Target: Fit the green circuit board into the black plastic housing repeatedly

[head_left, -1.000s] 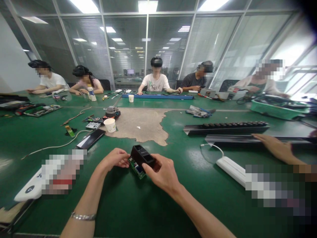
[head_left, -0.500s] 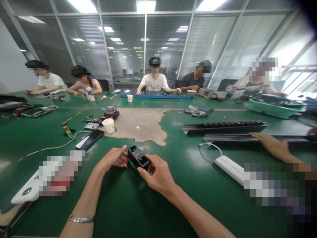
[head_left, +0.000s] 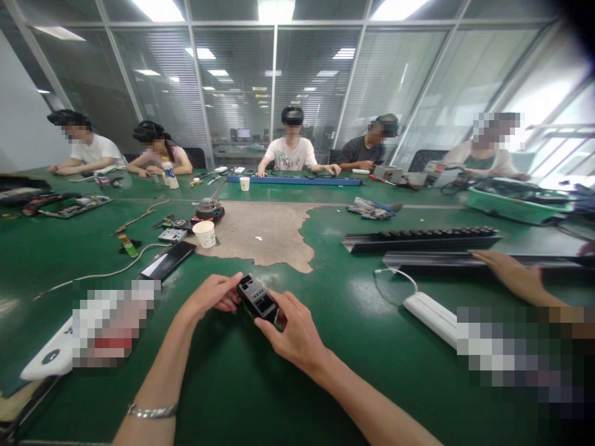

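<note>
A small black plastic housing point(head_left: 257, 295) with rectangular cut-outs on its top face is held between my two hands above the green table. My right hand point(head_left: 300, 328) grips its near right end, thumb on the near side and fingers on the far side. My left hand point(head_left: 211, 296) is closed at the far left end, with its thumb against the housing's upper edge and its fingers curled below. Only thin green traces of the circuit board under the housing show; the housing and my fingers hide the rest.
A smartphone point(head_left: 168, 260), a paper cup point(head_left: 204, 235) and a metal-cased part point(head_left: 172, 236) lie ahead on the left. To the right are black metal rails point(head_left: 421, 239), a white power strip point(head_left: 434, 319) and a co-worker's hand point(head_left: 515, 275). Several people sit across the table.
The housing has tilted so that its top face turns more toward me, and the circuit board beneath has gone mostly out of sight. My left thumb has moved onto the housing's edge.
</note>
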Demonstrator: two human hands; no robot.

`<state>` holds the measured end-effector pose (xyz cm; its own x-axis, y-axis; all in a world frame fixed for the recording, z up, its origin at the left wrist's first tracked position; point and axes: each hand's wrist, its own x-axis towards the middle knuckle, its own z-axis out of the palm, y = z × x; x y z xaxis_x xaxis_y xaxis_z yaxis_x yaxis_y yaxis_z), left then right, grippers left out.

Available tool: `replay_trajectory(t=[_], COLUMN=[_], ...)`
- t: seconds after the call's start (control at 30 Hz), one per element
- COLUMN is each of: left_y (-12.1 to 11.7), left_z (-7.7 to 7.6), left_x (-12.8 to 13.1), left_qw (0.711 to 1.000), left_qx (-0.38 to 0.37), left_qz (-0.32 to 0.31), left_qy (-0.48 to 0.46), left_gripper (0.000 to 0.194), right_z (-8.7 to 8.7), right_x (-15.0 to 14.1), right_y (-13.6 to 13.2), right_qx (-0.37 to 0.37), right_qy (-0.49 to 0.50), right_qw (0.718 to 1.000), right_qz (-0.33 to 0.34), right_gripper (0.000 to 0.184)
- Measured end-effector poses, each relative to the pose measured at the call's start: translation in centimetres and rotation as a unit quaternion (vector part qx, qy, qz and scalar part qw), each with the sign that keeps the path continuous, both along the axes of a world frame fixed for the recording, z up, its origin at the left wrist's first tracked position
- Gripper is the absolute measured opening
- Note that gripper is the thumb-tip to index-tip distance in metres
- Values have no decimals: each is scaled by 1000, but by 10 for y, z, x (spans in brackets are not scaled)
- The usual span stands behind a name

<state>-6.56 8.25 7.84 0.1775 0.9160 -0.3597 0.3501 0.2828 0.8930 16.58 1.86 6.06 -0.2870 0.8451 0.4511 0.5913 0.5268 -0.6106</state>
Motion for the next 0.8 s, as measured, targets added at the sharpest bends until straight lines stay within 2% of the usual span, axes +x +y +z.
replay_trajectory(t=[0.3, 0.5, 0.7, 0.8], left_y=[3, 3, 1, 0], left_z=[-5, -6, -6, -5], left_x=[0, -2, -2, -2], left_qw=[999, 997, 997, 998], left_qx=[6, 21, 19, 8], left_qz=[15, -36, -43, -54], left_qy=[49, 70, 54, 29], left_gripper=[81, 68, 60, 57], right_z=[0, -1, -4, -4], right_x=[-2, -1, -2, -2], right_y=[-2, -2, -2, -2], right_qx=[4, -14, -8, -13], right_qy=[-29, -16, -35, -56], right_qw=[999, 1000, 999, 998], right_qz=[-23, -17, -26, -40], right_gripper=[59, 40, 47, 36])
